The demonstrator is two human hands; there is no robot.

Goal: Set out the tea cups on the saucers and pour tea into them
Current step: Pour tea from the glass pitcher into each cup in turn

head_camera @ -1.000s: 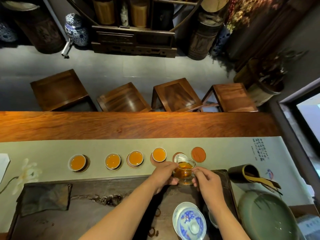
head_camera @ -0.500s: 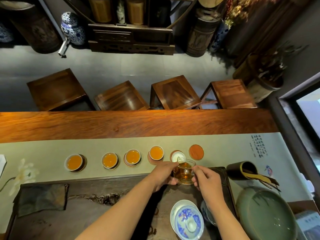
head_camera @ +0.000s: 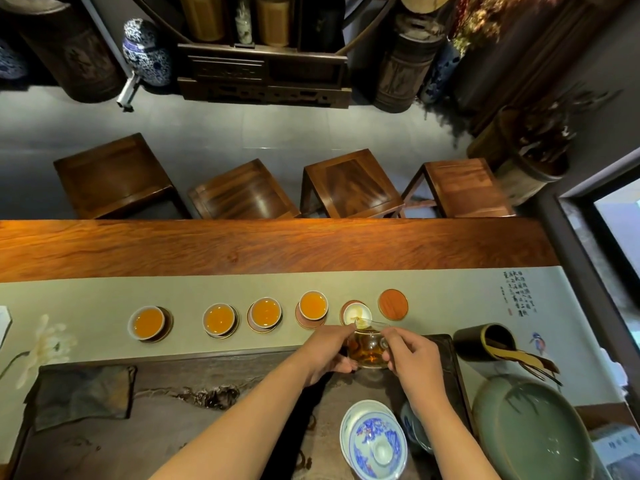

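Both hands are cradling a clear glass pitcher [head_camera: 369, 348] of amber tea: the left hand [head_camera: 327, 351] is curling its fingers round the side, the right hand [head_camera: 412, 356] is pinching the handle side. The pitcher is tilting its spout over a white cup [head_camera: 358, 312] sitting on a round saucer [head_camera: 346, 305]; beside it, an empty reddish saucer [head_camera: 392, 304] is lying on the pale cloth runner [head_camera: 86, 296]
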